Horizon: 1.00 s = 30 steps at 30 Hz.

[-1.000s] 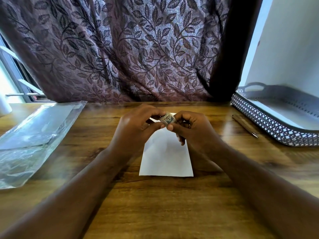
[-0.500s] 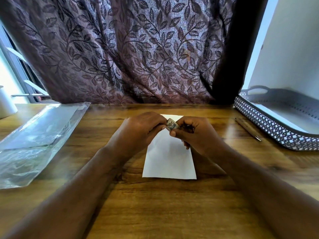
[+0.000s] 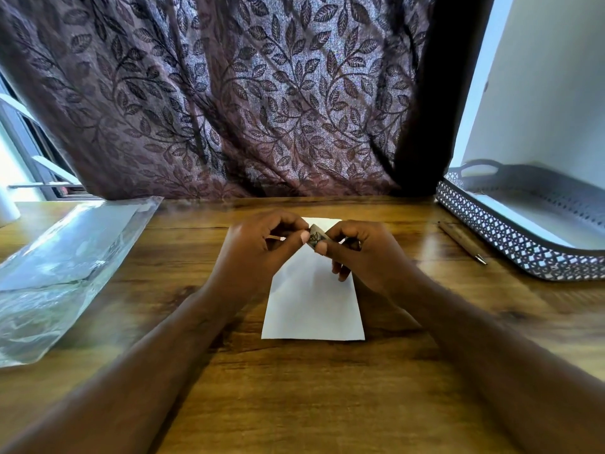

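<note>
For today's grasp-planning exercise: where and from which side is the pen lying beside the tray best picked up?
Probably mid-barrel, pinched across its width from above. The pen lies flat on the table, long and slim, so the middle balances it; the tray wall stands close on its right, leaving above and left freer.

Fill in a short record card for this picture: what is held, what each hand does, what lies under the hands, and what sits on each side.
Held item: small printed piece, possibly a stamp
Left hand: pinches its left edge
Right hand: pinches its right edge
Under the hands: white paper flat on the wooden table
Left side: clear plastic bag
Right side: pen, patterned tray
Behind: leaf-patterned curtain
</note>
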Available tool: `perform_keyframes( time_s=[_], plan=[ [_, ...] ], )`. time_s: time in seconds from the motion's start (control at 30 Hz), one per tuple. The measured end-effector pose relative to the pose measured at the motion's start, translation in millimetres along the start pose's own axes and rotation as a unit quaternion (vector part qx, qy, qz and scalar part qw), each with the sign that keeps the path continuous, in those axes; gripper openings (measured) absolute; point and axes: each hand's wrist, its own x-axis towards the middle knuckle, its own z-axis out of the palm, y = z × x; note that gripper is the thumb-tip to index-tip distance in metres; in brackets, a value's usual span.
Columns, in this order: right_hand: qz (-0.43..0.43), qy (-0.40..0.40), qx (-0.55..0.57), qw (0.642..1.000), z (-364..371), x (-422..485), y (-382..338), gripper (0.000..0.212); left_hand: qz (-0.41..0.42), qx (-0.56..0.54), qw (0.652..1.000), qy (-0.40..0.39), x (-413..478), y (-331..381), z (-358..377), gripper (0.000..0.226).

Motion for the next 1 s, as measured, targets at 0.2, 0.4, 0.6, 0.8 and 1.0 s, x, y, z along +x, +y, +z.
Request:
perform_keyframes(
  time_s=[0.2,0.4,0.6,0.8,1.0],
  plan=[
    [0.002,-0.001,-0.008,1.0,1,1,2,0.005,0.034,0.059,0.998,-0.008,0,-2,1,0.023],
    [-0.034,0.019,-0.048,0.998,2,1,8,0.01,0.073,0.086,0.994,-0.009,1,-5,-2,0.009],
    [-0.037,0.036,-0.049,0.997,3,1,9,0.031,0.122,0.14,0.983,-0.007,2,-5,0,0.008],
    [-0.062,0.043,-0.048,0.996,1,4,11,0.005,0.006,0.063,0.998,0.02,0,-3,7,0.001],
    [0.009,0.039,0.079,0.996,-2,3,5,0.02,-0.144,-0.072,0.986,0.042,2,2,10,0.005]
  ],
)
